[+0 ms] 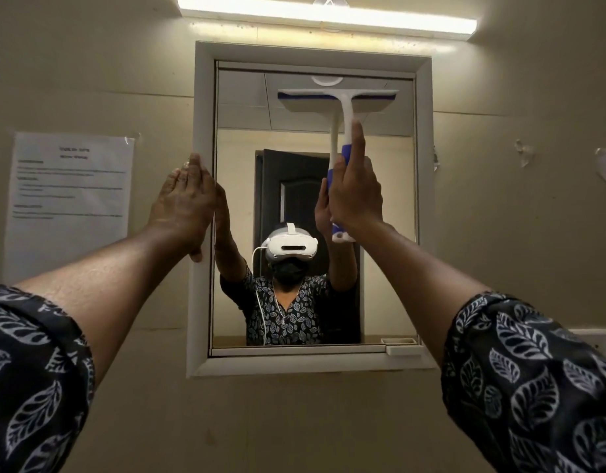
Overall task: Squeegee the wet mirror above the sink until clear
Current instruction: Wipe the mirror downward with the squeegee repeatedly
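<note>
A mirror [387, 206] in a white frame [202, 107] hangs on the beige wall ahead. My right hand [354, 192] grips the blue and white handle of a squeegee [342, 107], index finger stretched up along it. The squeegee's wide blade lies against the glass near the mirror's top right. My left hand [185, 203] rests flat, fingers straight, on the frame's left side. The glass reflects a person with a headset and both raised arms. The sink is out of view.
A printed paper sheet [69, 199] is taped to the wall left of the mirror. A lit tube light [329, 13] runs above it. A small white latch [402, 349] sits at the frame's lower right. Torn tape bits [603, 163] cling to the right wall.
</note>
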{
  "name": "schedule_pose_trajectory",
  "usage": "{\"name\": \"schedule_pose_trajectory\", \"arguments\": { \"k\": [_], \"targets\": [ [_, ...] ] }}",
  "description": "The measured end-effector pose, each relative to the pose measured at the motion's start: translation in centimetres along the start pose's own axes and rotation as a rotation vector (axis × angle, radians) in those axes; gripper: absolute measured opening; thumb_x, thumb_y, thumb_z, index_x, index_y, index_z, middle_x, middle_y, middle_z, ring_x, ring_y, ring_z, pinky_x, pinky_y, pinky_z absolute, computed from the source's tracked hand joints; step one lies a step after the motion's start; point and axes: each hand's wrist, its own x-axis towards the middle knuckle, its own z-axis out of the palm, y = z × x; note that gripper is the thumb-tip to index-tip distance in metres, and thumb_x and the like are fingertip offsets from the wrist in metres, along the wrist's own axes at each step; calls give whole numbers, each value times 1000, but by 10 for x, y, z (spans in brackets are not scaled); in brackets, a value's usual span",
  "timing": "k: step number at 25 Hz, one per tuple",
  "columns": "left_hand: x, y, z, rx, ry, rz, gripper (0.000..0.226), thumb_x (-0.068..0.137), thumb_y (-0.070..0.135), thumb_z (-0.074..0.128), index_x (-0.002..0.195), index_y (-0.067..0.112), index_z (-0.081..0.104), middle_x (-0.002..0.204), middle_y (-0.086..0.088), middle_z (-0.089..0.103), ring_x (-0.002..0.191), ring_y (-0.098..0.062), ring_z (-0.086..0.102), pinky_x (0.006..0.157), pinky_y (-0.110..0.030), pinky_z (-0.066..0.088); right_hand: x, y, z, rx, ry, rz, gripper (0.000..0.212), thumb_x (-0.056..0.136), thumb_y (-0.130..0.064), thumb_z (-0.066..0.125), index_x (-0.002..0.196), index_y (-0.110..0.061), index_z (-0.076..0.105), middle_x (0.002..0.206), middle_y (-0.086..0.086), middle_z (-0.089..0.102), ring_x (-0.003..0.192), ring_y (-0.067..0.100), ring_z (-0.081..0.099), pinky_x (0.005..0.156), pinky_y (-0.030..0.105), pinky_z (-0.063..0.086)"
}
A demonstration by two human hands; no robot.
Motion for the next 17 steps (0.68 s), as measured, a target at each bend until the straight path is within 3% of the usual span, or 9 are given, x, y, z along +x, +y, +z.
{"name": "schedule_pose_trajectory", "arguments": {
  "k": [6,10,14,16,17],
  "targets": [
    [3,-1,4,-13,29,2,136,56,19,89,150,2,-9,155,-20,-21,145,-34,-11,118,-38,-2,-11,0,2,-17,-68,33,62,98,-22,41,148,-23,3,70,-9,41,52,1,45,47,14,33],
    [4,-2,5,-20,33,13,138,53,21,90,150,1,-6,155,-21,-18,146,-35,-9,119,-39,0,-78,-2,-6,-100,-204,62,70,97,-28,40,144,-35,-13,78,7,52,56,8,48,51,23,40],
    [2,-2,3,-12,28,10,142,51,22,91,149,0,-9,155,-22,-19,146,-35,-7,119,-39,0,-154,-11,-15,-207,-337,98,77,98,-32,38,133,-41,-30,93,10,57,63,6,49,56,23,47],
    [-1,-2,0,-20,27,17,142,51,22,91,149,0,-9,155,-22,-18,146,-34,-7,119,-39,0,-187,-17,-22,-245,-416,136,77,98,-37,33,131,-39,-36,106,9,56,70,3,50,60,16,47],
    [0,-2,0,-29,18,19,142,51,23,91,149,0,-9,155,-22,-19,146,-34,-8,119,-39,0,-203,-19,-25,-238,-464,150,77,98,-38,31,130,-39,-39,111,7,54,66,0,46,55,10,39]
  ]
}}
